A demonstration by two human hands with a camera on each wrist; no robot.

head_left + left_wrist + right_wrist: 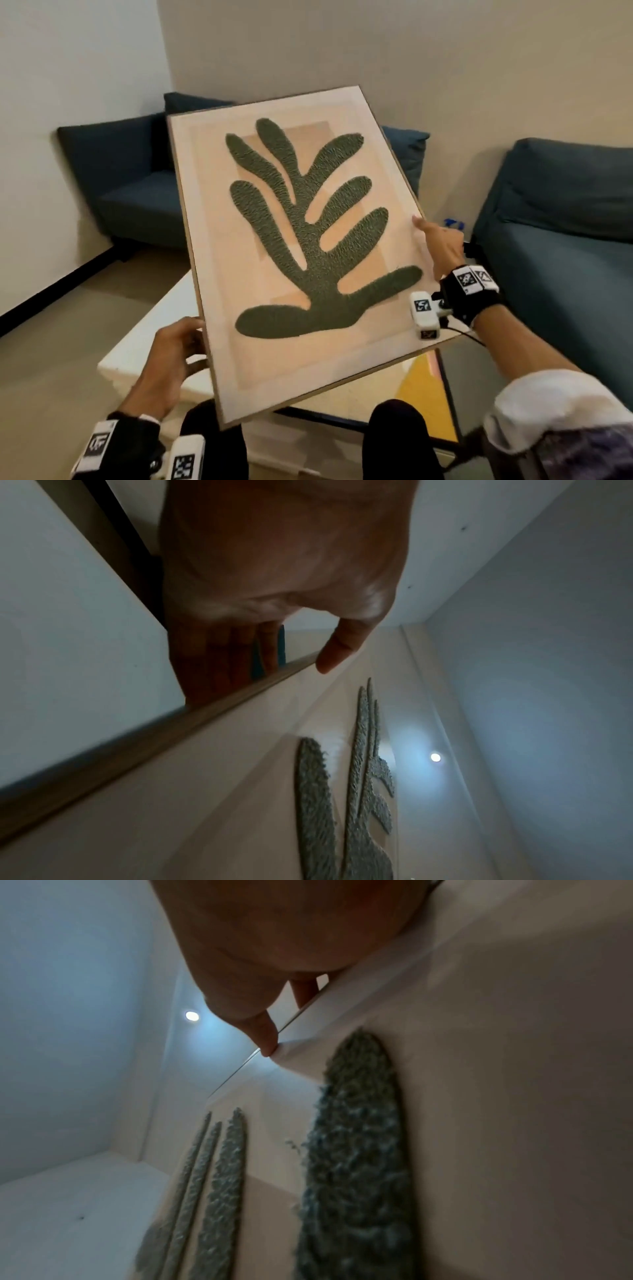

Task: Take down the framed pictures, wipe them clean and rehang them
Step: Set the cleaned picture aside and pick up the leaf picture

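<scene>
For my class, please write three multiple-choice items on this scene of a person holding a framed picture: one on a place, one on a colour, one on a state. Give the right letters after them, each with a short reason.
1. Where is the framed picture?
A. hanging on the wall
B. held in the air over the low table
C. lying on the sofa

2. What colour is the leaf shape in the picture?
A. dark green
B. red
C. bright yellow

3. How does the left hand meet the frame?
A. flat on top of the leaf shape
B. not touching it
C. gripping its left edge, thumb in front, fingers behind

Answers:
1 B: both hands carry it, tilted, above the table, with the right hand at its right edge.
2 A: the textured leaf shape is dark green on a pale peach ground.
3 C: the left wrist view shows the thumb on the front and the fingers behind the frame's edge.
</scene>
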